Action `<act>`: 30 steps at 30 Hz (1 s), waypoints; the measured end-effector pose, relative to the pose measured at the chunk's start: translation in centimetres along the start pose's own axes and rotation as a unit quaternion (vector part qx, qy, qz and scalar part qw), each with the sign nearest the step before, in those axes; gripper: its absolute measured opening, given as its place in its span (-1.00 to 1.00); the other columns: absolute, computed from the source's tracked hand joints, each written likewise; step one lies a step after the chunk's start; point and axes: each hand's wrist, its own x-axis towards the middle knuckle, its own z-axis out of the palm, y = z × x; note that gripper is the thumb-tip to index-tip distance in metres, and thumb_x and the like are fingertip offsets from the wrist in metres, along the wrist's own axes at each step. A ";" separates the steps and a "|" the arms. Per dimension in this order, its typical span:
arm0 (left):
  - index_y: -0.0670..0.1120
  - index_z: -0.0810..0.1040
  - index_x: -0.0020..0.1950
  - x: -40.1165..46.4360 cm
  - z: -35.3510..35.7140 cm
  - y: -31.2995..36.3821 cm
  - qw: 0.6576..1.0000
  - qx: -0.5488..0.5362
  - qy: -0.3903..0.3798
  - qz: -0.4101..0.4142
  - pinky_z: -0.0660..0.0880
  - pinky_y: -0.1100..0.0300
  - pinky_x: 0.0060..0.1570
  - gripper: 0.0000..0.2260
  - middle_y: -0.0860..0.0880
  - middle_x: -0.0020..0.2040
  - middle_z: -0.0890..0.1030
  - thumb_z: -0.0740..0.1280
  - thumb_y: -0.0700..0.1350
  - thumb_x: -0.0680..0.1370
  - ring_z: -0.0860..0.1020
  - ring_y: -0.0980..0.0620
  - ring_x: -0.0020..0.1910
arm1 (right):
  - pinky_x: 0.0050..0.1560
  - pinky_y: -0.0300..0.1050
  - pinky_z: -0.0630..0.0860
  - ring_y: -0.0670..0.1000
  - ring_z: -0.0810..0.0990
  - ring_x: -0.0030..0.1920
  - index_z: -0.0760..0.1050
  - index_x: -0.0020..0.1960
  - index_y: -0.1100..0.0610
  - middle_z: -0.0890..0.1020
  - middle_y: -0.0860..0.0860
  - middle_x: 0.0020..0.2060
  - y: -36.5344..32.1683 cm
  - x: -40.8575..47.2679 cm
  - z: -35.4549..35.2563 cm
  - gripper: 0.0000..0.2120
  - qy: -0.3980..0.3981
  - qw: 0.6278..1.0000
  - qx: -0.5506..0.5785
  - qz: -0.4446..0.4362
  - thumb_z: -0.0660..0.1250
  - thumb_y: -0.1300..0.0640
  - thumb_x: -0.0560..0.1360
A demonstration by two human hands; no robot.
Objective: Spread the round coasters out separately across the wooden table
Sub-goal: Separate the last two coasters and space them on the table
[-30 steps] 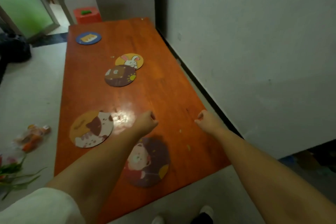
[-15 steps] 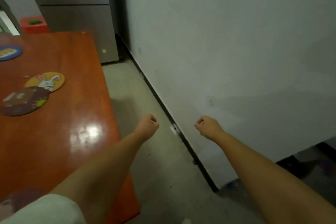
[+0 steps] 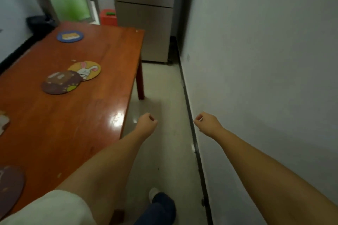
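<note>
Round coasters lie on the wooden table at the left. A blue coaster sits at the far end. The brown coaster overlaps the edge of the yellow rabbit coaster. A dark coaster and a cat coaster are cut off at the left edge. My left hand is curled shut over the floor just right of the table edge. My right hand is curled shut near the wall. Both hands hold nothing.
A white wall runs along the right with a narrow floor strip between it and the table. A grey fridge and a red stool stand beyond the table. My foot is on the floor below.
The view has swung right and then partly back; the hands, earlier over the table's near end, are now off its right side over the floor. No coaster has moved.
</note>
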 end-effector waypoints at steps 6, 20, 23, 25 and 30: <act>-0.08 0.45 -0.16 7.4 -5.5 -0.4 0.994 -0.032 0.081 -0.068 0.50 0.10 -0.03 -0.93 -0.24 0.03 0.65 0.32 -0.14 0.49 0.60 -0.18 0.03 | 0.06 0.13 0.57 0.28 0.64 0.01 0.54 0.06 0.35 0.65 0.29 0.01 -8.4 10.1 -0.4 -0.70 -0.040 0.995 -0.052 -0.077 0.26 0.11 0.53; -0.14 0.42 -0.08 14.2 -21.2 -8.5 0.936 -0.098 0.249 -0.230 0.36 0.13 -0.21 -0.92 -0.02 -0.26 0.44 0.30 -0.17 0.55 0.45 -0.10 -0.17 | -0.03 -0.05 0.54 0.18 0.64 -0.07 0.54 0.07 0.22 0.69 0.20 -0.05 -30.4 23.9 11.5 -0.75 -0.210 0.918 -0.160 -0.296 0.27 0.07 0.52; -0.12 0.43 -0.09 15.9 -23.1 -10.4 0.907 -0.100 0.291 -0.287 0.37 0.14 -0.16 -0.93 -0.08 -0.12 0.49 0.31 -0.18 0.53 0.48 -0.11 -0.12 | -0.15 -0.11 0.44 0.16 0.61 -0.10 0.52 0.13 0.21 0.68 0.18 -0.02 -34.9 26.5 15.0 -0.72 -0.251 0.879 -0.194 -0.356 0.26 0.04 0.54; -0.12 0.42 -0.09 17.5 -24.0 -10.9 0.891 -0.115 0.307 -0.314 0.43 0.07 -0.11 -0.92 -0.13 -0.07 0.51 0.31 -0.18 0.54 0.50 -0.14 -0.08 | -0.10 -0.03 0.48 0.21 0.61 -0.02 0.50 0.16 0.24 0.67 0.22 0.01 -37.9 28.6 16.9 -0.71 -0.275 0.857 -0.205 -0.385 0.26 0.07 0.55; -0.10 0.42 -0.07 20.3 -25.7 -12.4 0.833 -0.142 0.343 -0.410 0.46 0.04 -0.04 -0.91 -0.20 0.12 0.60 0.31 -0.13 0.55 0.52 -0.16 -0.02 | -0.06 0.00 0.53 0.26 0.60 -0.05 0.54 0.03 0.28 0.64 0.29 -0.07 -44.5 33.2 21.1 -0.77 -0.318 0.822 -0.232 -0.412 0.26 0.12 0.56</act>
